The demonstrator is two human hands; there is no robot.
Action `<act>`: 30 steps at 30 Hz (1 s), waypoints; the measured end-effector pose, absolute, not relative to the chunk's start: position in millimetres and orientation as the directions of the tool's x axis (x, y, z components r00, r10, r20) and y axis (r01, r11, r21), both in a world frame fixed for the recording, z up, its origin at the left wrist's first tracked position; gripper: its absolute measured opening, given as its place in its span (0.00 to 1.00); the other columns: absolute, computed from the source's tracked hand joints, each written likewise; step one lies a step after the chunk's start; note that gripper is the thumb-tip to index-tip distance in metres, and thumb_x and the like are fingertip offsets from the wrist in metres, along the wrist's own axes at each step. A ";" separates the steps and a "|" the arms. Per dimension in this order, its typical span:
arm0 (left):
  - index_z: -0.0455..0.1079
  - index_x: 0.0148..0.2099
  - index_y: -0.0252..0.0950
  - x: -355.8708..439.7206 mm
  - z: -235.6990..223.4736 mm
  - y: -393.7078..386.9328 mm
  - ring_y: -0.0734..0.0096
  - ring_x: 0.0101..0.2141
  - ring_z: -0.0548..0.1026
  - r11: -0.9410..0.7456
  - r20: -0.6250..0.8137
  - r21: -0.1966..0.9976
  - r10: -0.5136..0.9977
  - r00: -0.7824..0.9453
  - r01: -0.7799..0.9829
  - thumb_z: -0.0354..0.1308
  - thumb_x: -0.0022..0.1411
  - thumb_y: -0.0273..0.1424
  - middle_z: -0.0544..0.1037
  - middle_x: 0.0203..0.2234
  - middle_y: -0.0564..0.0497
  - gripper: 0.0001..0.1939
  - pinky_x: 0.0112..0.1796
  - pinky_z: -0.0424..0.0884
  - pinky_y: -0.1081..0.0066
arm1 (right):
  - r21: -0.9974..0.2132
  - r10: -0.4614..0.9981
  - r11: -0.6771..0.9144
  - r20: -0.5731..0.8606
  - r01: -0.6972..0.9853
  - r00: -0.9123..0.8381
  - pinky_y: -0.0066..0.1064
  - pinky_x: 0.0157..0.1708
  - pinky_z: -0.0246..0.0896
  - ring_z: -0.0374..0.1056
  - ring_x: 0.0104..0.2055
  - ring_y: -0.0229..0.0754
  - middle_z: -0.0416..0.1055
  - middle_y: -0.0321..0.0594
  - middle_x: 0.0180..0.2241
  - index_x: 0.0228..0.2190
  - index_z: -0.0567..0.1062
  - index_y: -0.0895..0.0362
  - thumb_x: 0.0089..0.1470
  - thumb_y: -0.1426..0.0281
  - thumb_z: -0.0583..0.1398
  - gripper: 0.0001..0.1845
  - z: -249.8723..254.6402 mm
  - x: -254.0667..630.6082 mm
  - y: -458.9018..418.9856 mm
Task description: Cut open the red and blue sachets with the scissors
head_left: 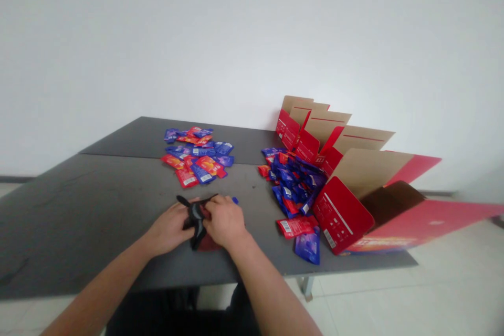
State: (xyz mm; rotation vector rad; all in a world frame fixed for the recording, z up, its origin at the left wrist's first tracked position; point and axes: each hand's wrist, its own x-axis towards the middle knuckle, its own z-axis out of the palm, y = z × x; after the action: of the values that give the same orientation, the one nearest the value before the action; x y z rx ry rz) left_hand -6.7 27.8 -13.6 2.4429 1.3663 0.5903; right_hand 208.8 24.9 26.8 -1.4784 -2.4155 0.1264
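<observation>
Close to the table's front edge, a dark item with black strap-like parts and a flat reddish-brown piece (pixel 207 243) lies between my hands. I cannot make out its kind. My left hand (pixel 171 229) is closed on its black part (pixel 196 217) from the left side. From the right, my right hand (pixel 225 220) curls its fingers over the brown piece, which hides some of it. A small blue bit (pixel 235 200) shows just past my right knuckles. Beyond my hands lies a loose group of red and blue sachets (pixel 205 176).
A heap of blue and red sachets (pixel 289 181) lies on the grey table (pixel 98 210), right of my hands. A large open red carton (pixel 342 215) overhangs the right edge. More open cartons (pixel 289 128) line up behind it, against the wall.
</observation>
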 end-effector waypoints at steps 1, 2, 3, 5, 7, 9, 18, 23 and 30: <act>0.76 0.60 0.42 -6.6 -12.8 27.3 0.51 0.60 0.73 -0.508 0.218 0.432 0.861 0.460 0.745 0.62 0.61 0.37 0.78 0.59 0.44 0.24 0.63 0.67 0.55 | -0.240 0.916 0.394 0.178 0.887 -0.359 0.31 0.45 0.64 0.69 0.48 0.44 0.76 0.38 0.46 0.42 0.80 0.49 0.65 0.62 0.57 0.12 26.9 214.7 29.9; 0.75 0.61 0.41 -6.7 -12.2 26.7 0.51 0.61 0.72 -0.500 0.223 0.433 0.865 0.449 0.750 0.62 0.62 0.38 0.77 0.60 0.44 0.25 0.63 0.66 0.54 | -0.241 0.951 0.303 0.142 0.922 -0.276 0.32 0.44 0.64 0.69 0.48 0.45 0.76 0.40 0.46 0.42 0.80 0.49 0.66 0.62 0.56 0.13 29.1 223.4 37.6; 0.73 0.63 0.41 -6.9 -11.8 26.1 0.51 0.62 0.72 -0.496 0.221 0.432 0.868 0.445 0.753 0.62 0.62 0.39 0.76 0.62 0.44 0.27 0.64 0.66 0.53 | -0.233 0.975 0.216 0.110 0.948 -0.195 0.33 0.44 0.64 0.70 0.48 0.46 0.76 0.42 0.46 0.42 0.81 0.50 0.67 0.63 0.55 0.14 32.9 232.9 46.3; 0.71 0.65 0.42 -7.5 -11.5 25.4 0.51 0.63 0.71 -0.486 0.210 0.428 0.873 0.439 0.762 0.62 0.62 0.39 0.74 0.64 0.44 0.30 0.64 0.65 0.52 | -0.212 0.993 0.099 0.080 0.972 -0.084 0.35 0.43 0.65 0.70 0.48 0.49 0.76 0.48 0.46 0.42 0.81 0.54 0.67 0.65 0.54 0.15 42.9 246.4 59.7; 0.71 0.66 0.41 -7.9 -11.5 25.4 0.50 0.63 0.71 -0.477 0.207 0.417 0.879 0.430 0.774 0.63 0.61 0.38 0.73 0.64 0.44 0.30 0.64 0.65 0.52 | -0.208 0.990 0.095 0.123 0.973 -0.070 0.36 0.43 0.64 0.69 0.49 0.50 0.76 0.50 0.46 0.42 0.81 0.55 0.67 0.66 0.53 0.16 49.6 243.6 59.4; 0.73 0.63 0.40 -7.5 -10.9 25.9 0.50 0.61 0.72 -0.494 0.210 0.412 0.869 0.447 0.766 0.63 0.61 0.37 0.75 0.62 0.43 0.28 0.63 0.66 0.53 | -0.218 0.964 0.214 0.207 0.952 -0.169 0.35 0.44 0.64 0.68 0.50 0.49 0.75 0.47 0.47 0.43 0.80 0.53 0.68 0.65 0.53 0.16 47.9 225.3 46.2; 0.71 0.65 0.41 -6.8 -9.9 25.3 0.51 0.63 0.70 -0.488 0.198 0.414 0.872 0.447 0.769 0.61 0.62 0.38 0.73 0.64 0.43 0.29 0.64 0.64 0.52 | -0.218 0.990 0.126 0.092 0.968 -0.109 0.36 0.43 0.66 0.70 0.49 0.50 0.76 0.50 0.46 0.42 0.81 0.55 0.67 0.66 0.53 0.17 41.5 229.6 56.7; 0.75 0.61 0.43 -8.4 -13.2 26.9 0.51 0.58 0.75 -0.511 0.215 0.434 0.859 0.465 0.742 0.62 0.61 0.35 0.78 0.59 0.45 0.25 0.61 0.69 0.54 | -0.219 0.928 0.361 0.180 0.906 -0.326 0.34 0.45 0.66 0.69 0.49 0.48 0.76 0.43 0.46 0.43 0.80 0.51 0.64 0.64 0.57 0.12 44.5 214.7 41.3; 0.72 0.64 0.41 -8.5 -12.3 26.5 0.50 0.63 0.70 -0.486 0.201 0.422 0.874 0.443 0.766 0.62 0.62 0.38 0.74 0.63 0.44 0.29 0.65 0.65 0.53 | -0.201 0.985 0.173 0.049 0.964 -0.167 0.36 0.44 0.66 0.70 0.50 0.49 0.76 0.49 0.48 0.44 0.81 0.54 0.68 0.65 0.53 0.17 45.2 226.2 54.5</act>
State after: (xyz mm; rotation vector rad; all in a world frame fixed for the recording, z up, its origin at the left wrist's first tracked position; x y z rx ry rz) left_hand -8.5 26.5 -12.3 2.4288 1.4153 0.5768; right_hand 226.2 54.5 45.2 -1.9100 -2.2719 0.1837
